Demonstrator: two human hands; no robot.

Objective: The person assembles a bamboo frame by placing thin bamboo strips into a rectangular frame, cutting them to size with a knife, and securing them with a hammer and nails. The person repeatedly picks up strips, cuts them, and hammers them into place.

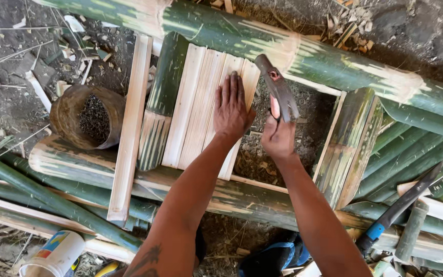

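- I see my left hand (232,109) lying flat and open, fingers stretched out, pressing down on the pale bamboo slats (201,102).
- The slats lie side by side, touching each other. They run from the top bamboo pole (262,41) down to the bottom bamboo pole (129,177), across the gap between the two.
- My right hand (279,136) is closed tight around a hammer (278,87). The dark hammer head points up and away from me, just beside the right edge of the slats.
- The hammer is up in the air near my left hand. I cannot tell if it touches the slats.
- A green slat (161,97) lies just left of the pale ones, touching them.
- One loose pale strip (132,123) lies further left, a bit apart from the others, and it also crosses the bottom pole.
- A round brown tin (89,117) sits on the ground left of that strip. It is full of small dark nails.
- On the right, many green slats (411,154) sit side by side on the frame.
- A long knife with a blue handle (398,208) rests on the frame at the right, well apart from my hands.
- A white cup (55,256) stands at the bottom left corner.
- The ground (6,82) is dark dirt with bits of bamboo all over it.
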